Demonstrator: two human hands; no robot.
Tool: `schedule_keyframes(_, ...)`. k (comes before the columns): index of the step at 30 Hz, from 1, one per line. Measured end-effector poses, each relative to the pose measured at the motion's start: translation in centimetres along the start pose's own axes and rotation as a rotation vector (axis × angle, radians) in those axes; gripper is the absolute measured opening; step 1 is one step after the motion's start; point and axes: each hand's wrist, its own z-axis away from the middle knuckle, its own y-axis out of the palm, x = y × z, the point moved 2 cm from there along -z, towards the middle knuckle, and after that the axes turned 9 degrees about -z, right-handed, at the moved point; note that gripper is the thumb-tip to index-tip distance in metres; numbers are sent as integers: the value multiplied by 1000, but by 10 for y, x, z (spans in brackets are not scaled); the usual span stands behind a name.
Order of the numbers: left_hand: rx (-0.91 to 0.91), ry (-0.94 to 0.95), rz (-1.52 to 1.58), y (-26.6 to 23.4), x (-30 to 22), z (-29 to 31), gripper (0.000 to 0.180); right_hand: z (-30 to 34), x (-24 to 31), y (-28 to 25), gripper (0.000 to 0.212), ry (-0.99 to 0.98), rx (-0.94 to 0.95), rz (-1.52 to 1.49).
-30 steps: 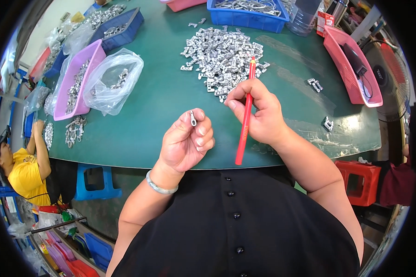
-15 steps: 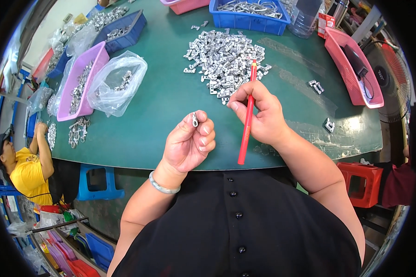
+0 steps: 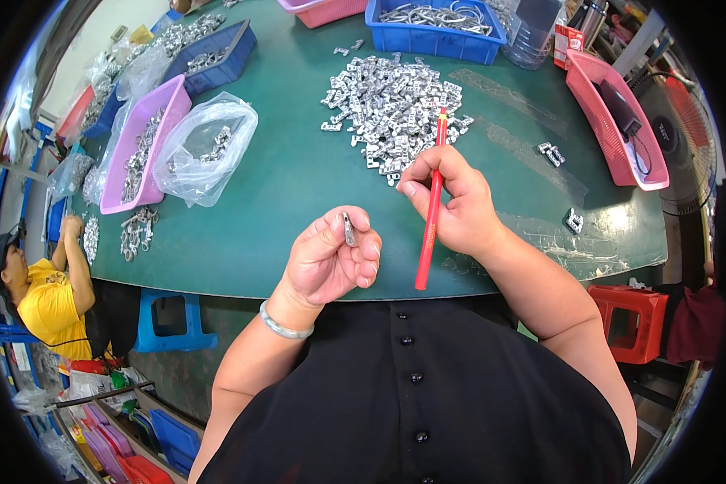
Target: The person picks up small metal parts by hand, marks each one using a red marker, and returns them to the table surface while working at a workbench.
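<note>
Between thumb and fingertips, my left hand (image 3: 323, 260) pinches a small silver metal piece (image 3: 349, 232), held up over the near edge of the green table. A long red pencil (image 3: 429, 242) is in my right hand (image 3: 460, 206), its yellow-banded red tip pointing away from me and its other end toward me. The pencil does not touch the metal piece. Just beyond my hands lies a heap of small silver metal parts (image 3: 391, 105). My right fingertips are at the heap's near edge; whether they also hold a part is hard to see.
Left on the table (image 3: 266, 242) are a purple basket (image 3: 175, 97) of metal parts and a clear plastic bag (image 3: 210, 181). A blue bin (image 3: 440, 40) holds metal rings at the back. A pink basket (image 3: 593, 105) stands right. A person in yellow (image 3: 52, 310) works at far left.
My left hand has shifted slightly right and toward me, and the metal piece has turned in its fingers. The right hand with the pencil has hardly moved.
</note>
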Motion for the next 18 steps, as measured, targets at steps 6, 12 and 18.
schedule_keyframes(6, 8, -13, -29, 1, 0, 2, 31, 0, 1, 0, 17, 3, 2, 5)
schedule_keyframes(12, -30, -8, -74, 3, -2, 4, 31, 0, 2, 0, 16, 2, 7, -8)
schedule_keyframes(18, -223, 44, -182, 6, -2, 2, 48, 0, 3, 1, 16, -9, 14, 1)
